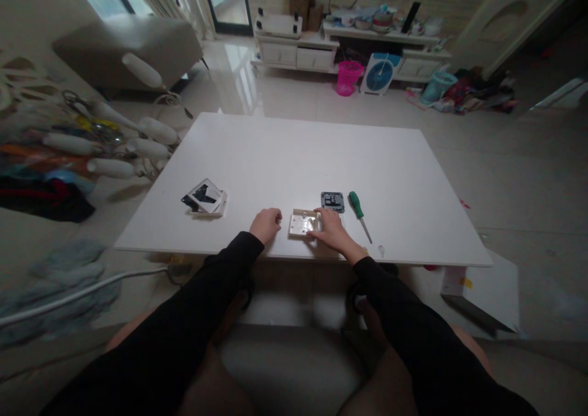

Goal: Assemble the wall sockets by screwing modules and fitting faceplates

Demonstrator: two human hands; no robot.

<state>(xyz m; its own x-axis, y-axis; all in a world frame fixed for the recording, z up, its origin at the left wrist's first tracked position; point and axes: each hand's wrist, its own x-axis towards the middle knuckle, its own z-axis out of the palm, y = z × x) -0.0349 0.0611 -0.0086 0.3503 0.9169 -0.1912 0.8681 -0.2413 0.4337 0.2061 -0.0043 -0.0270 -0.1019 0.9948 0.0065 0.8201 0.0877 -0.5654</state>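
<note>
A shallow white square plastic box [301, 224] with an open top lies near the table's front edge. My right hand [331, 229] grips its right side, thumb at the near edge and fingers at the far edge. To the left of the box, my left hand [266, 224] rests with its fingers curled closed; whatever they may hold is hidden. Just behind my right hand sits a dark square panel [332, 201] with a light frame pattern. A screwdriver [356, 205] with a green handle lies to the right, its tip toward me.
Small white boxes [209, 199] with a dark picture are stacked on the left of the white table [294, 152]. A small clear piece [381, 250] lies near the front edge. Beyond the table stand a pink basket [348, 79] and a blue fan [380, 74].
</note>
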